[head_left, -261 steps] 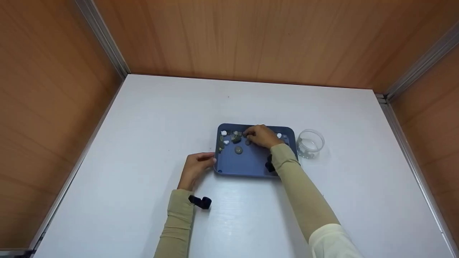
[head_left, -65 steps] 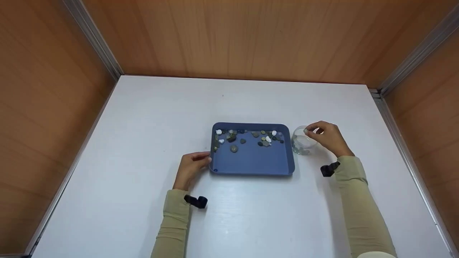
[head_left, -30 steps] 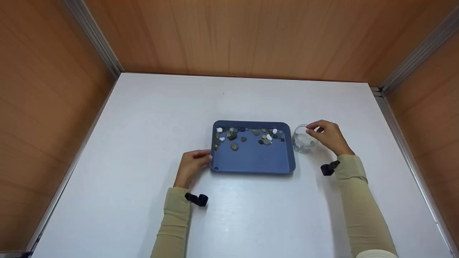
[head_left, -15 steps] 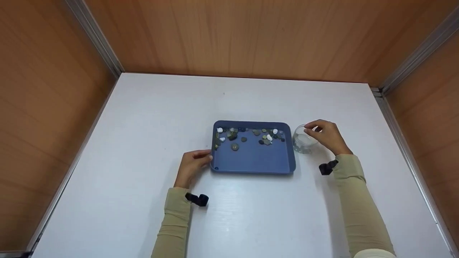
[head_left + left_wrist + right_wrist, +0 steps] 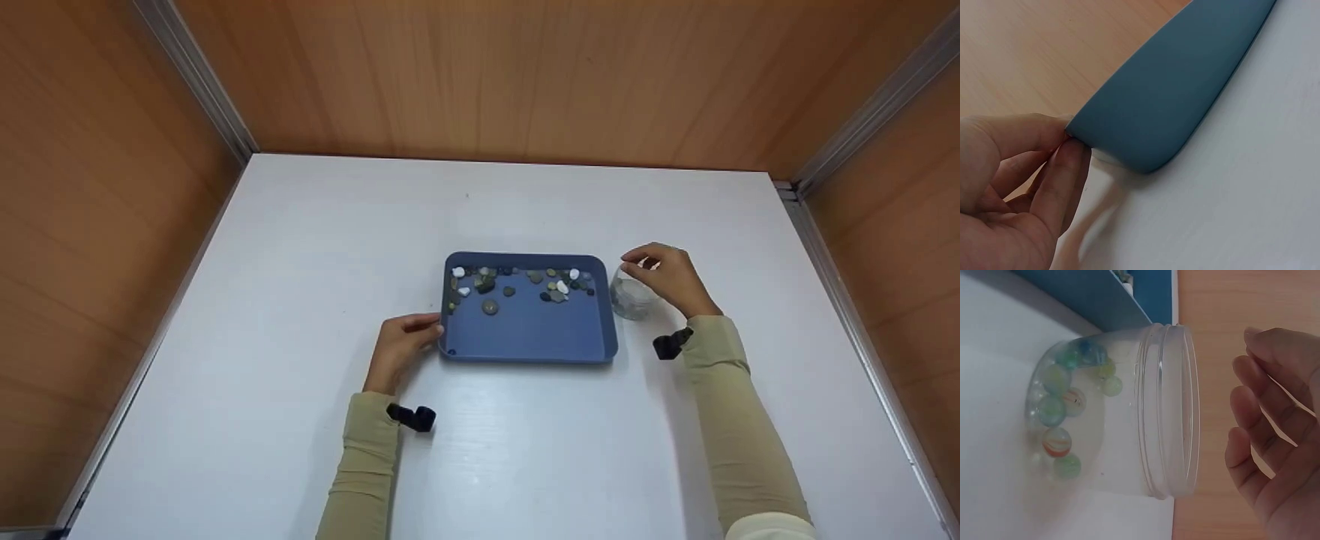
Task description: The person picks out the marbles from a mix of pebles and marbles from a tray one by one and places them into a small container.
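Observation:
A blue tray (image 5: 525, 357) lies mid-table with several small stones and marbles (image 5: 517, 285) strewn along its far side. My left hand (image 5: 401, 343) pinches the tray's left rim; the left wrist view shows thumb and forefinger (image 5: 1067, 160) clamped on the tray's edge (image 5: 1185, 95). A clear plastic jar (image 5: 632, 298) stands just right of the tray. Several glass marbles (image 5: 1058, 416) lie in the bottom of the jar (image 5: 1168, 416). My right hand (image 5: 664, 271) hovers over the jar's mouth. Its fingers (image 5: 1264, 410) hang loosely curved and hold nothing.
The white table (image 5: 525, 450) is boxed in by wooden walls (image 5: 480, 75) at the back and both sides. A black wrist camera mount (image 5: 411, 417) sits on each beige sleeve. The tray's corner (image 5: 1106, 292) shows right behind the jar.
The right hand, which held a marble over the jar 2.2 s ago, is now empty and has drifted left above the jar. The left hand has kept its pinch on the tray.

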Demonstrator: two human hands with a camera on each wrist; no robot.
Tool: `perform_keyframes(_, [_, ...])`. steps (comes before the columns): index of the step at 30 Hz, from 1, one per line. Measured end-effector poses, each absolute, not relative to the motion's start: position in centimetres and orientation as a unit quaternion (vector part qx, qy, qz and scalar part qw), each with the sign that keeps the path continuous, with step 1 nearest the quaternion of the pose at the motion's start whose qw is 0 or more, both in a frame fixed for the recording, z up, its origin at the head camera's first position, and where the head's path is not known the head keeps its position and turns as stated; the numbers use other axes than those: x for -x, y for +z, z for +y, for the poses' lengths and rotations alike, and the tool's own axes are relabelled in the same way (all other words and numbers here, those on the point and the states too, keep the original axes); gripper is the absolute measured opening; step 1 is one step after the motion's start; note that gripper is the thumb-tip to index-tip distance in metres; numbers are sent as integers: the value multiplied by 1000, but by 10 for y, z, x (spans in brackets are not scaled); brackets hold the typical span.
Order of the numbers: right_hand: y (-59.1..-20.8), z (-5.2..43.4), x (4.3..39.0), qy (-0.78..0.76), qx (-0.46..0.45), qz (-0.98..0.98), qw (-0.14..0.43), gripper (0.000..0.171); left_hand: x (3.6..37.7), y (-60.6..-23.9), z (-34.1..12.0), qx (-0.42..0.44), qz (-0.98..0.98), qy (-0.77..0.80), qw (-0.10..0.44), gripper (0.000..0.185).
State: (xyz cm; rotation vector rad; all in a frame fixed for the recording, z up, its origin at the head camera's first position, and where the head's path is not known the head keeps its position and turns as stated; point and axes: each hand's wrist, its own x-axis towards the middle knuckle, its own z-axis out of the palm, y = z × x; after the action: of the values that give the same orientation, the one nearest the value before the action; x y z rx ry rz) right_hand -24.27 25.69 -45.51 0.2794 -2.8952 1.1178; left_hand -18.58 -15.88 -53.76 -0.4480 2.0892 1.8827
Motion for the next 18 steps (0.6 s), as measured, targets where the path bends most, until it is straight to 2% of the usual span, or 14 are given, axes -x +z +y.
perform_keyframes(18, [-452,222,252,381,-122,-917,7,24,186,-538,-158,159,725,654,146,28])
